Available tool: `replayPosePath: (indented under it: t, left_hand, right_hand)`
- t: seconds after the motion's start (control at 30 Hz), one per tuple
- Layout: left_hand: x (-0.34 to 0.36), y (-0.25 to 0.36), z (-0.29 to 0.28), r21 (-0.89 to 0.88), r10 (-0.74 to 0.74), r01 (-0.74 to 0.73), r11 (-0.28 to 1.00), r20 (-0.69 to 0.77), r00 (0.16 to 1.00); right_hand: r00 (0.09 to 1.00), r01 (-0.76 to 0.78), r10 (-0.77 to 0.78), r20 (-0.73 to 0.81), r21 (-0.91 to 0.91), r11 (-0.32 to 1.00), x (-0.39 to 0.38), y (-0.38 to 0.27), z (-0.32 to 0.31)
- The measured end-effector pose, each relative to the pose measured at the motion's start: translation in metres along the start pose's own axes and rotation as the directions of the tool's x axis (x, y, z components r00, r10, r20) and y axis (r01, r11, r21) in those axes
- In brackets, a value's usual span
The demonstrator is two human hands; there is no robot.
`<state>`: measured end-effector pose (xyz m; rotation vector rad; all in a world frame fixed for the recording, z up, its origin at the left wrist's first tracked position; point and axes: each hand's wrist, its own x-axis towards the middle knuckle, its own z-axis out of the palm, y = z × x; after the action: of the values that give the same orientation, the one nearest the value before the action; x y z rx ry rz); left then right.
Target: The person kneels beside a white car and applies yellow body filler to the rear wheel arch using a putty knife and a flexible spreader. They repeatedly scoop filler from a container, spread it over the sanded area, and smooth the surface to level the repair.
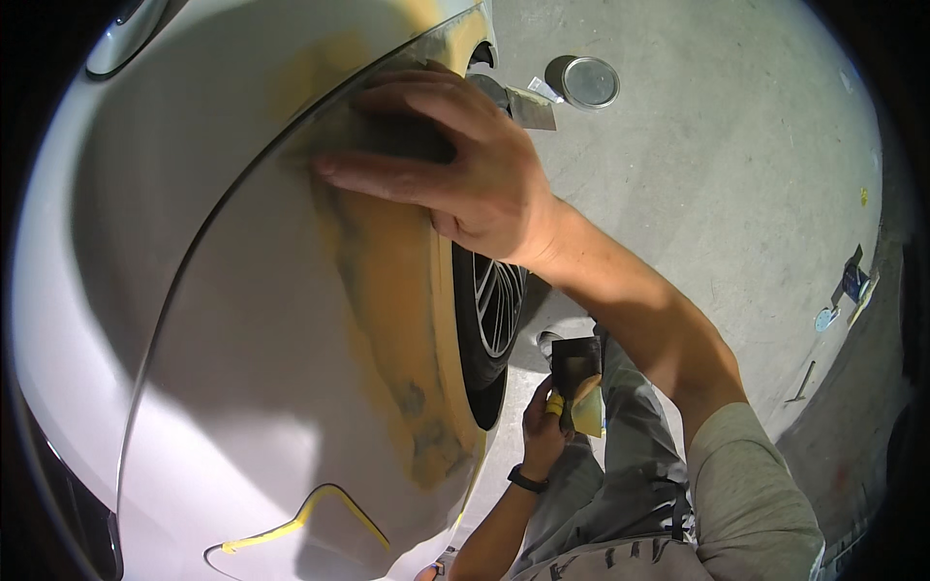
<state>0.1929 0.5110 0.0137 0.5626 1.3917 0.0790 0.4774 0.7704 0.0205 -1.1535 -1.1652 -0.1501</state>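
My right hand (484, 179) rests over a white car body panel (232, 339) at its curved seam, fingers spread across a patch of tan filler (383, 310) with grey smudges. The area between and under its fingers is dark and hard to make out. Low at centre right, beside my legs, my left hand (544, 431) grips a dark square board (576, 360) with pale tan material on it and a yellow piece, perhaps a handle, at the fingers. A black tyre and spoked wheel (489, 310) sit just right of the filler, partly behind my right arm.
On the grey floor (707, 145) lie a round metal can (589, 82) and flat scraps (533, 108); small items (854, 284) lie at the far right. Yellow tape (276, 533) edges an opening low on the panel. My legs (630, 445) are below.
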Motion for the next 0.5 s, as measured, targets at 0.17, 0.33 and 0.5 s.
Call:
replayPosePath:
  t: [0.17,0.33,0.5]
  left_hand:
    - [0.005,-0.008,0.001,0.069,0.071,-0.070,0.995,-0.006,0.997]
    - [0.009,-0.009,0.007,0.008,0.061,-0.061,0.998,0.007,0.998]
    - [0.007,0.003,0.016,-0.030,0.006,-0.006,1.000,-0.004,1.000]
  right_hand:
    - [1.000,0.002,-0.001,-0.028,0.051,0.999,-0.002,-0.006,-0.002]
    - [1.000,-0.006,0.008,-0.025,0.078,0.997,-0.006,-0.014,-0.015]
    - [1.000,-0.012,0.012,-0.012,-0.020,1.000,0.002,-0.001,-0.012]
